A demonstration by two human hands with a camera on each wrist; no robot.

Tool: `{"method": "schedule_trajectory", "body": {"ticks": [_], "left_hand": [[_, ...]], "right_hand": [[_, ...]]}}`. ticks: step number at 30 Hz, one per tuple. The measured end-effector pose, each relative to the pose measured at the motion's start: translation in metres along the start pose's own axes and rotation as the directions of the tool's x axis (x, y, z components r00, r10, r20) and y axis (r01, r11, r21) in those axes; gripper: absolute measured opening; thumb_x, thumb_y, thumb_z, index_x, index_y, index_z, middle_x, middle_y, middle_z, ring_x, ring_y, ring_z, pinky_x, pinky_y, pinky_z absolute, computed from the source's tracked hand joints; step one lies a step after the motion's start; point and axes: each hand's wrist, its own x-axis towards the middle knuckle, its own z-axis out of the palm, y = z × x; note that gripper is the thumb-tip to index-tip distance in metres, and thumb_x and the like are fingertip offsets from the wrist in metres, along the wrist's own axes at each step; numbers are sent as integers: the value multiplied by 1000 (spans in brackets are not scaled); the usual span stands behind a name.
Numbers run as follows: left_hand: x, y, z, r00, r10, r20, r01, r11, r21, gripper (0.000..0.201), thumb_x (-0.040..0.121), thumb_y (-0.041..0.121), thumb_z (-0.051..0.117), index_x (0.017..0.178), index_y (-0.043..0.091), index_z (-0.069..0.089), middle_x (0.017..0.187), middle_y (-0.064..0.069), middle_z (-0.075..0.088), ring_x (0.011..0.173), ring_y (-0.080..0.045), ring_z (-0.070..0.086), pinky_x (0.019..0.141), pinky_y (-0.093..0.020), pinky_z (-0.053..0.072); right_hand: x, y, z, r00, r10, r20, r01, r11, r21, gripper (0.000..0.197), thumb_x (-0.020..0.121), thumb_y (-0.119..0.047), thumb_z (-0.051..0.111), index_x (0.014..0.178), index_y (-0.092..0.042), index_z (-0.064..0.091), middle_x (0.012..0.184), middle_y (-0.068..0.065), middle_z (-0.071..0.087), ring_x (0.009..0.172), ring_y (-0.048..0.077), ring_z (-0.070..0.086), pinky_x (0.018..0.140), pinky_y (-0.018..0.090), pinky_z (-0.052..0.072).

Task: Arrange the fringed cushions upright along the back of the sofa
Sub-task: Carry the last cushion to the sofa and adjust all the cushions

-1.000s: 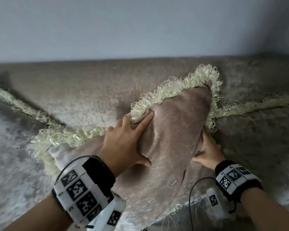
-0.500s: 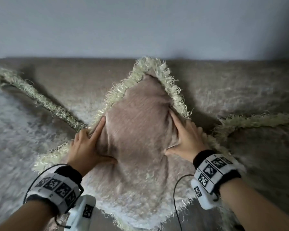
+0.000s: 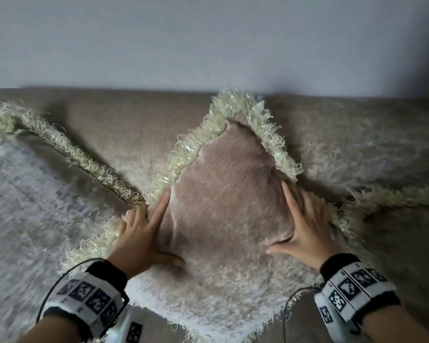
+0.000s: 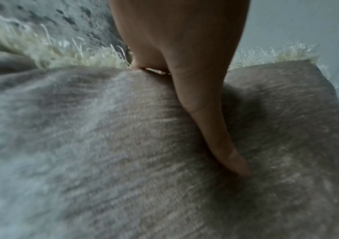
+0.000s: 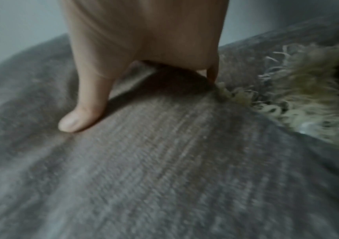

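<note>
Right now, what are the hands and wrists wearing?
The left hand and right hand are bare, no sleeves. Each wrist carries a black cuff under a white band printed with black square markers, plus a thin black cable.

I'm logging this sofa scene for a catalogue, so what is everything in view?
middle cushion: one, beige with cream fringe, corner up against the sofa back
side cushions: two, greyish, same fringe, left and right, cut by the frame
sofa back: one, brown-beige, behind the cushions
wall: one, pale grey, above
wrist bands: two, white with black markers, left, right
left hand: presses the cushion's left side
right hand: presses its right side
</note>
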Motion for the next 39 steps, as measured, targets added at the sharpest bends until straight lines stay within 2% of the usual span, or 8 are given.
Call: {"method": "schedule_trajectory", "body": {"ticks": [3, 10, 14, 18, 21, 27, 30, 39], "left_hand": [[1, 0, 6, 995, 56, 79, -55, 998, -19, 136, 22, 97, 37, 133, 51, -28, 124, -4, 38, 107, -22, 40, 93, -45, 41], [2, 14, 3, 982, 150, -117, -153, 988, -20, 128, 36, 84, 52, 137, 51, -19, 109, -8, 44, 95, -23, 41, 80, -44, 45], [23, 31, -5, 965, 203, -167, -195, 979, 63, 126, 39, 85, 50, 142, 43, -11, 104, -6, 44, 93, -22, 43, 78, -40, 43], [28, 36, 16, 992, 117, -46, -109, 983, 149, 139, 29, 86, 53, 138, 43, -22, 118, -11, 48, 106, -29, 51, 84, -49, 47], [23, 33, 26, 995, 84, -48, -76, 986, 150, 147, 21, 90, 47, 142, 38, -18, 123, -16, 49, 111, -34, 52, 84, -52, 48], [0, 38, 25, 981, 145, -130, -120, 976, 184, 143, 30, 88, 54, 147, 28, -1, 149, -25, 23, 134, -40, 32, 96, -67, 36], [-10, 42, 37, 985, 144, -98, -118, 965, 234, 143, 29, 87, 56, 147, 29, 0, 151, -23, 19, 136, -36, 27, 92, -68, 37], [-18, 54, 30, 993, 51, -107, -18, 956, 291, 140, 33, 76, 69, 147, 32, 0, 147, -26, 28, 127, -40, 43, 92, -67, 38]], "right_hand": [[2, 6, 3, 991, 19, 134, -24, 999, 41, 145, 41, -58, 84, 132, -47, -28, 140, 12, 26, 131, 29, 25, 108, 45, 25], [-7, -5, -3, 996, -49, -80, 63, 980, 187, 137, 34, -50, 88, 146, -37, 10, 131, 9, 43, 115, 26, 40, 97, 39, 36], [-12, 12, -27, 978, 5, -210, 30, 986, 162, 144, 31, -51, 88, 142, -47, -3, 106, 8, 41, 96, 24, 40, 86, 40, 35], [-19, 31, -9, 999, 23, 36, -22, 999, -39, 147, 41, -69, 76, 126, -49, -42, 147, 11, 16, 135, 31, 21, 110, 48, 24], [-20, 36, 8, 997, 50, 61, -51, 999, 6, 146, 44, -70, 75, 117, -50, -49, 157, 7, -9, 144, 28, -2, 115, 50, 8], [-39, 50, 11, 982, -106, -154, 97, 993, -65, 144, 40, -73, 72, 146, -33, -17, 155, 16, 9, 139, 29, 12, 110, 59, 22], [-53, 58, 26, 982, -148, -116, 127, 977, -171, 150, 32, -70, 78, 150, -24, -2, 151, 22, 18, 135, 37, 22, 105, 62, 27], [-49, 44, 26, 999, -4, -47, -5, 982, -186, 155, 29, -61, 85, 149, -27, -7, 148, 25, 32, 133, 44, 36, 98, 67, 36]]}}
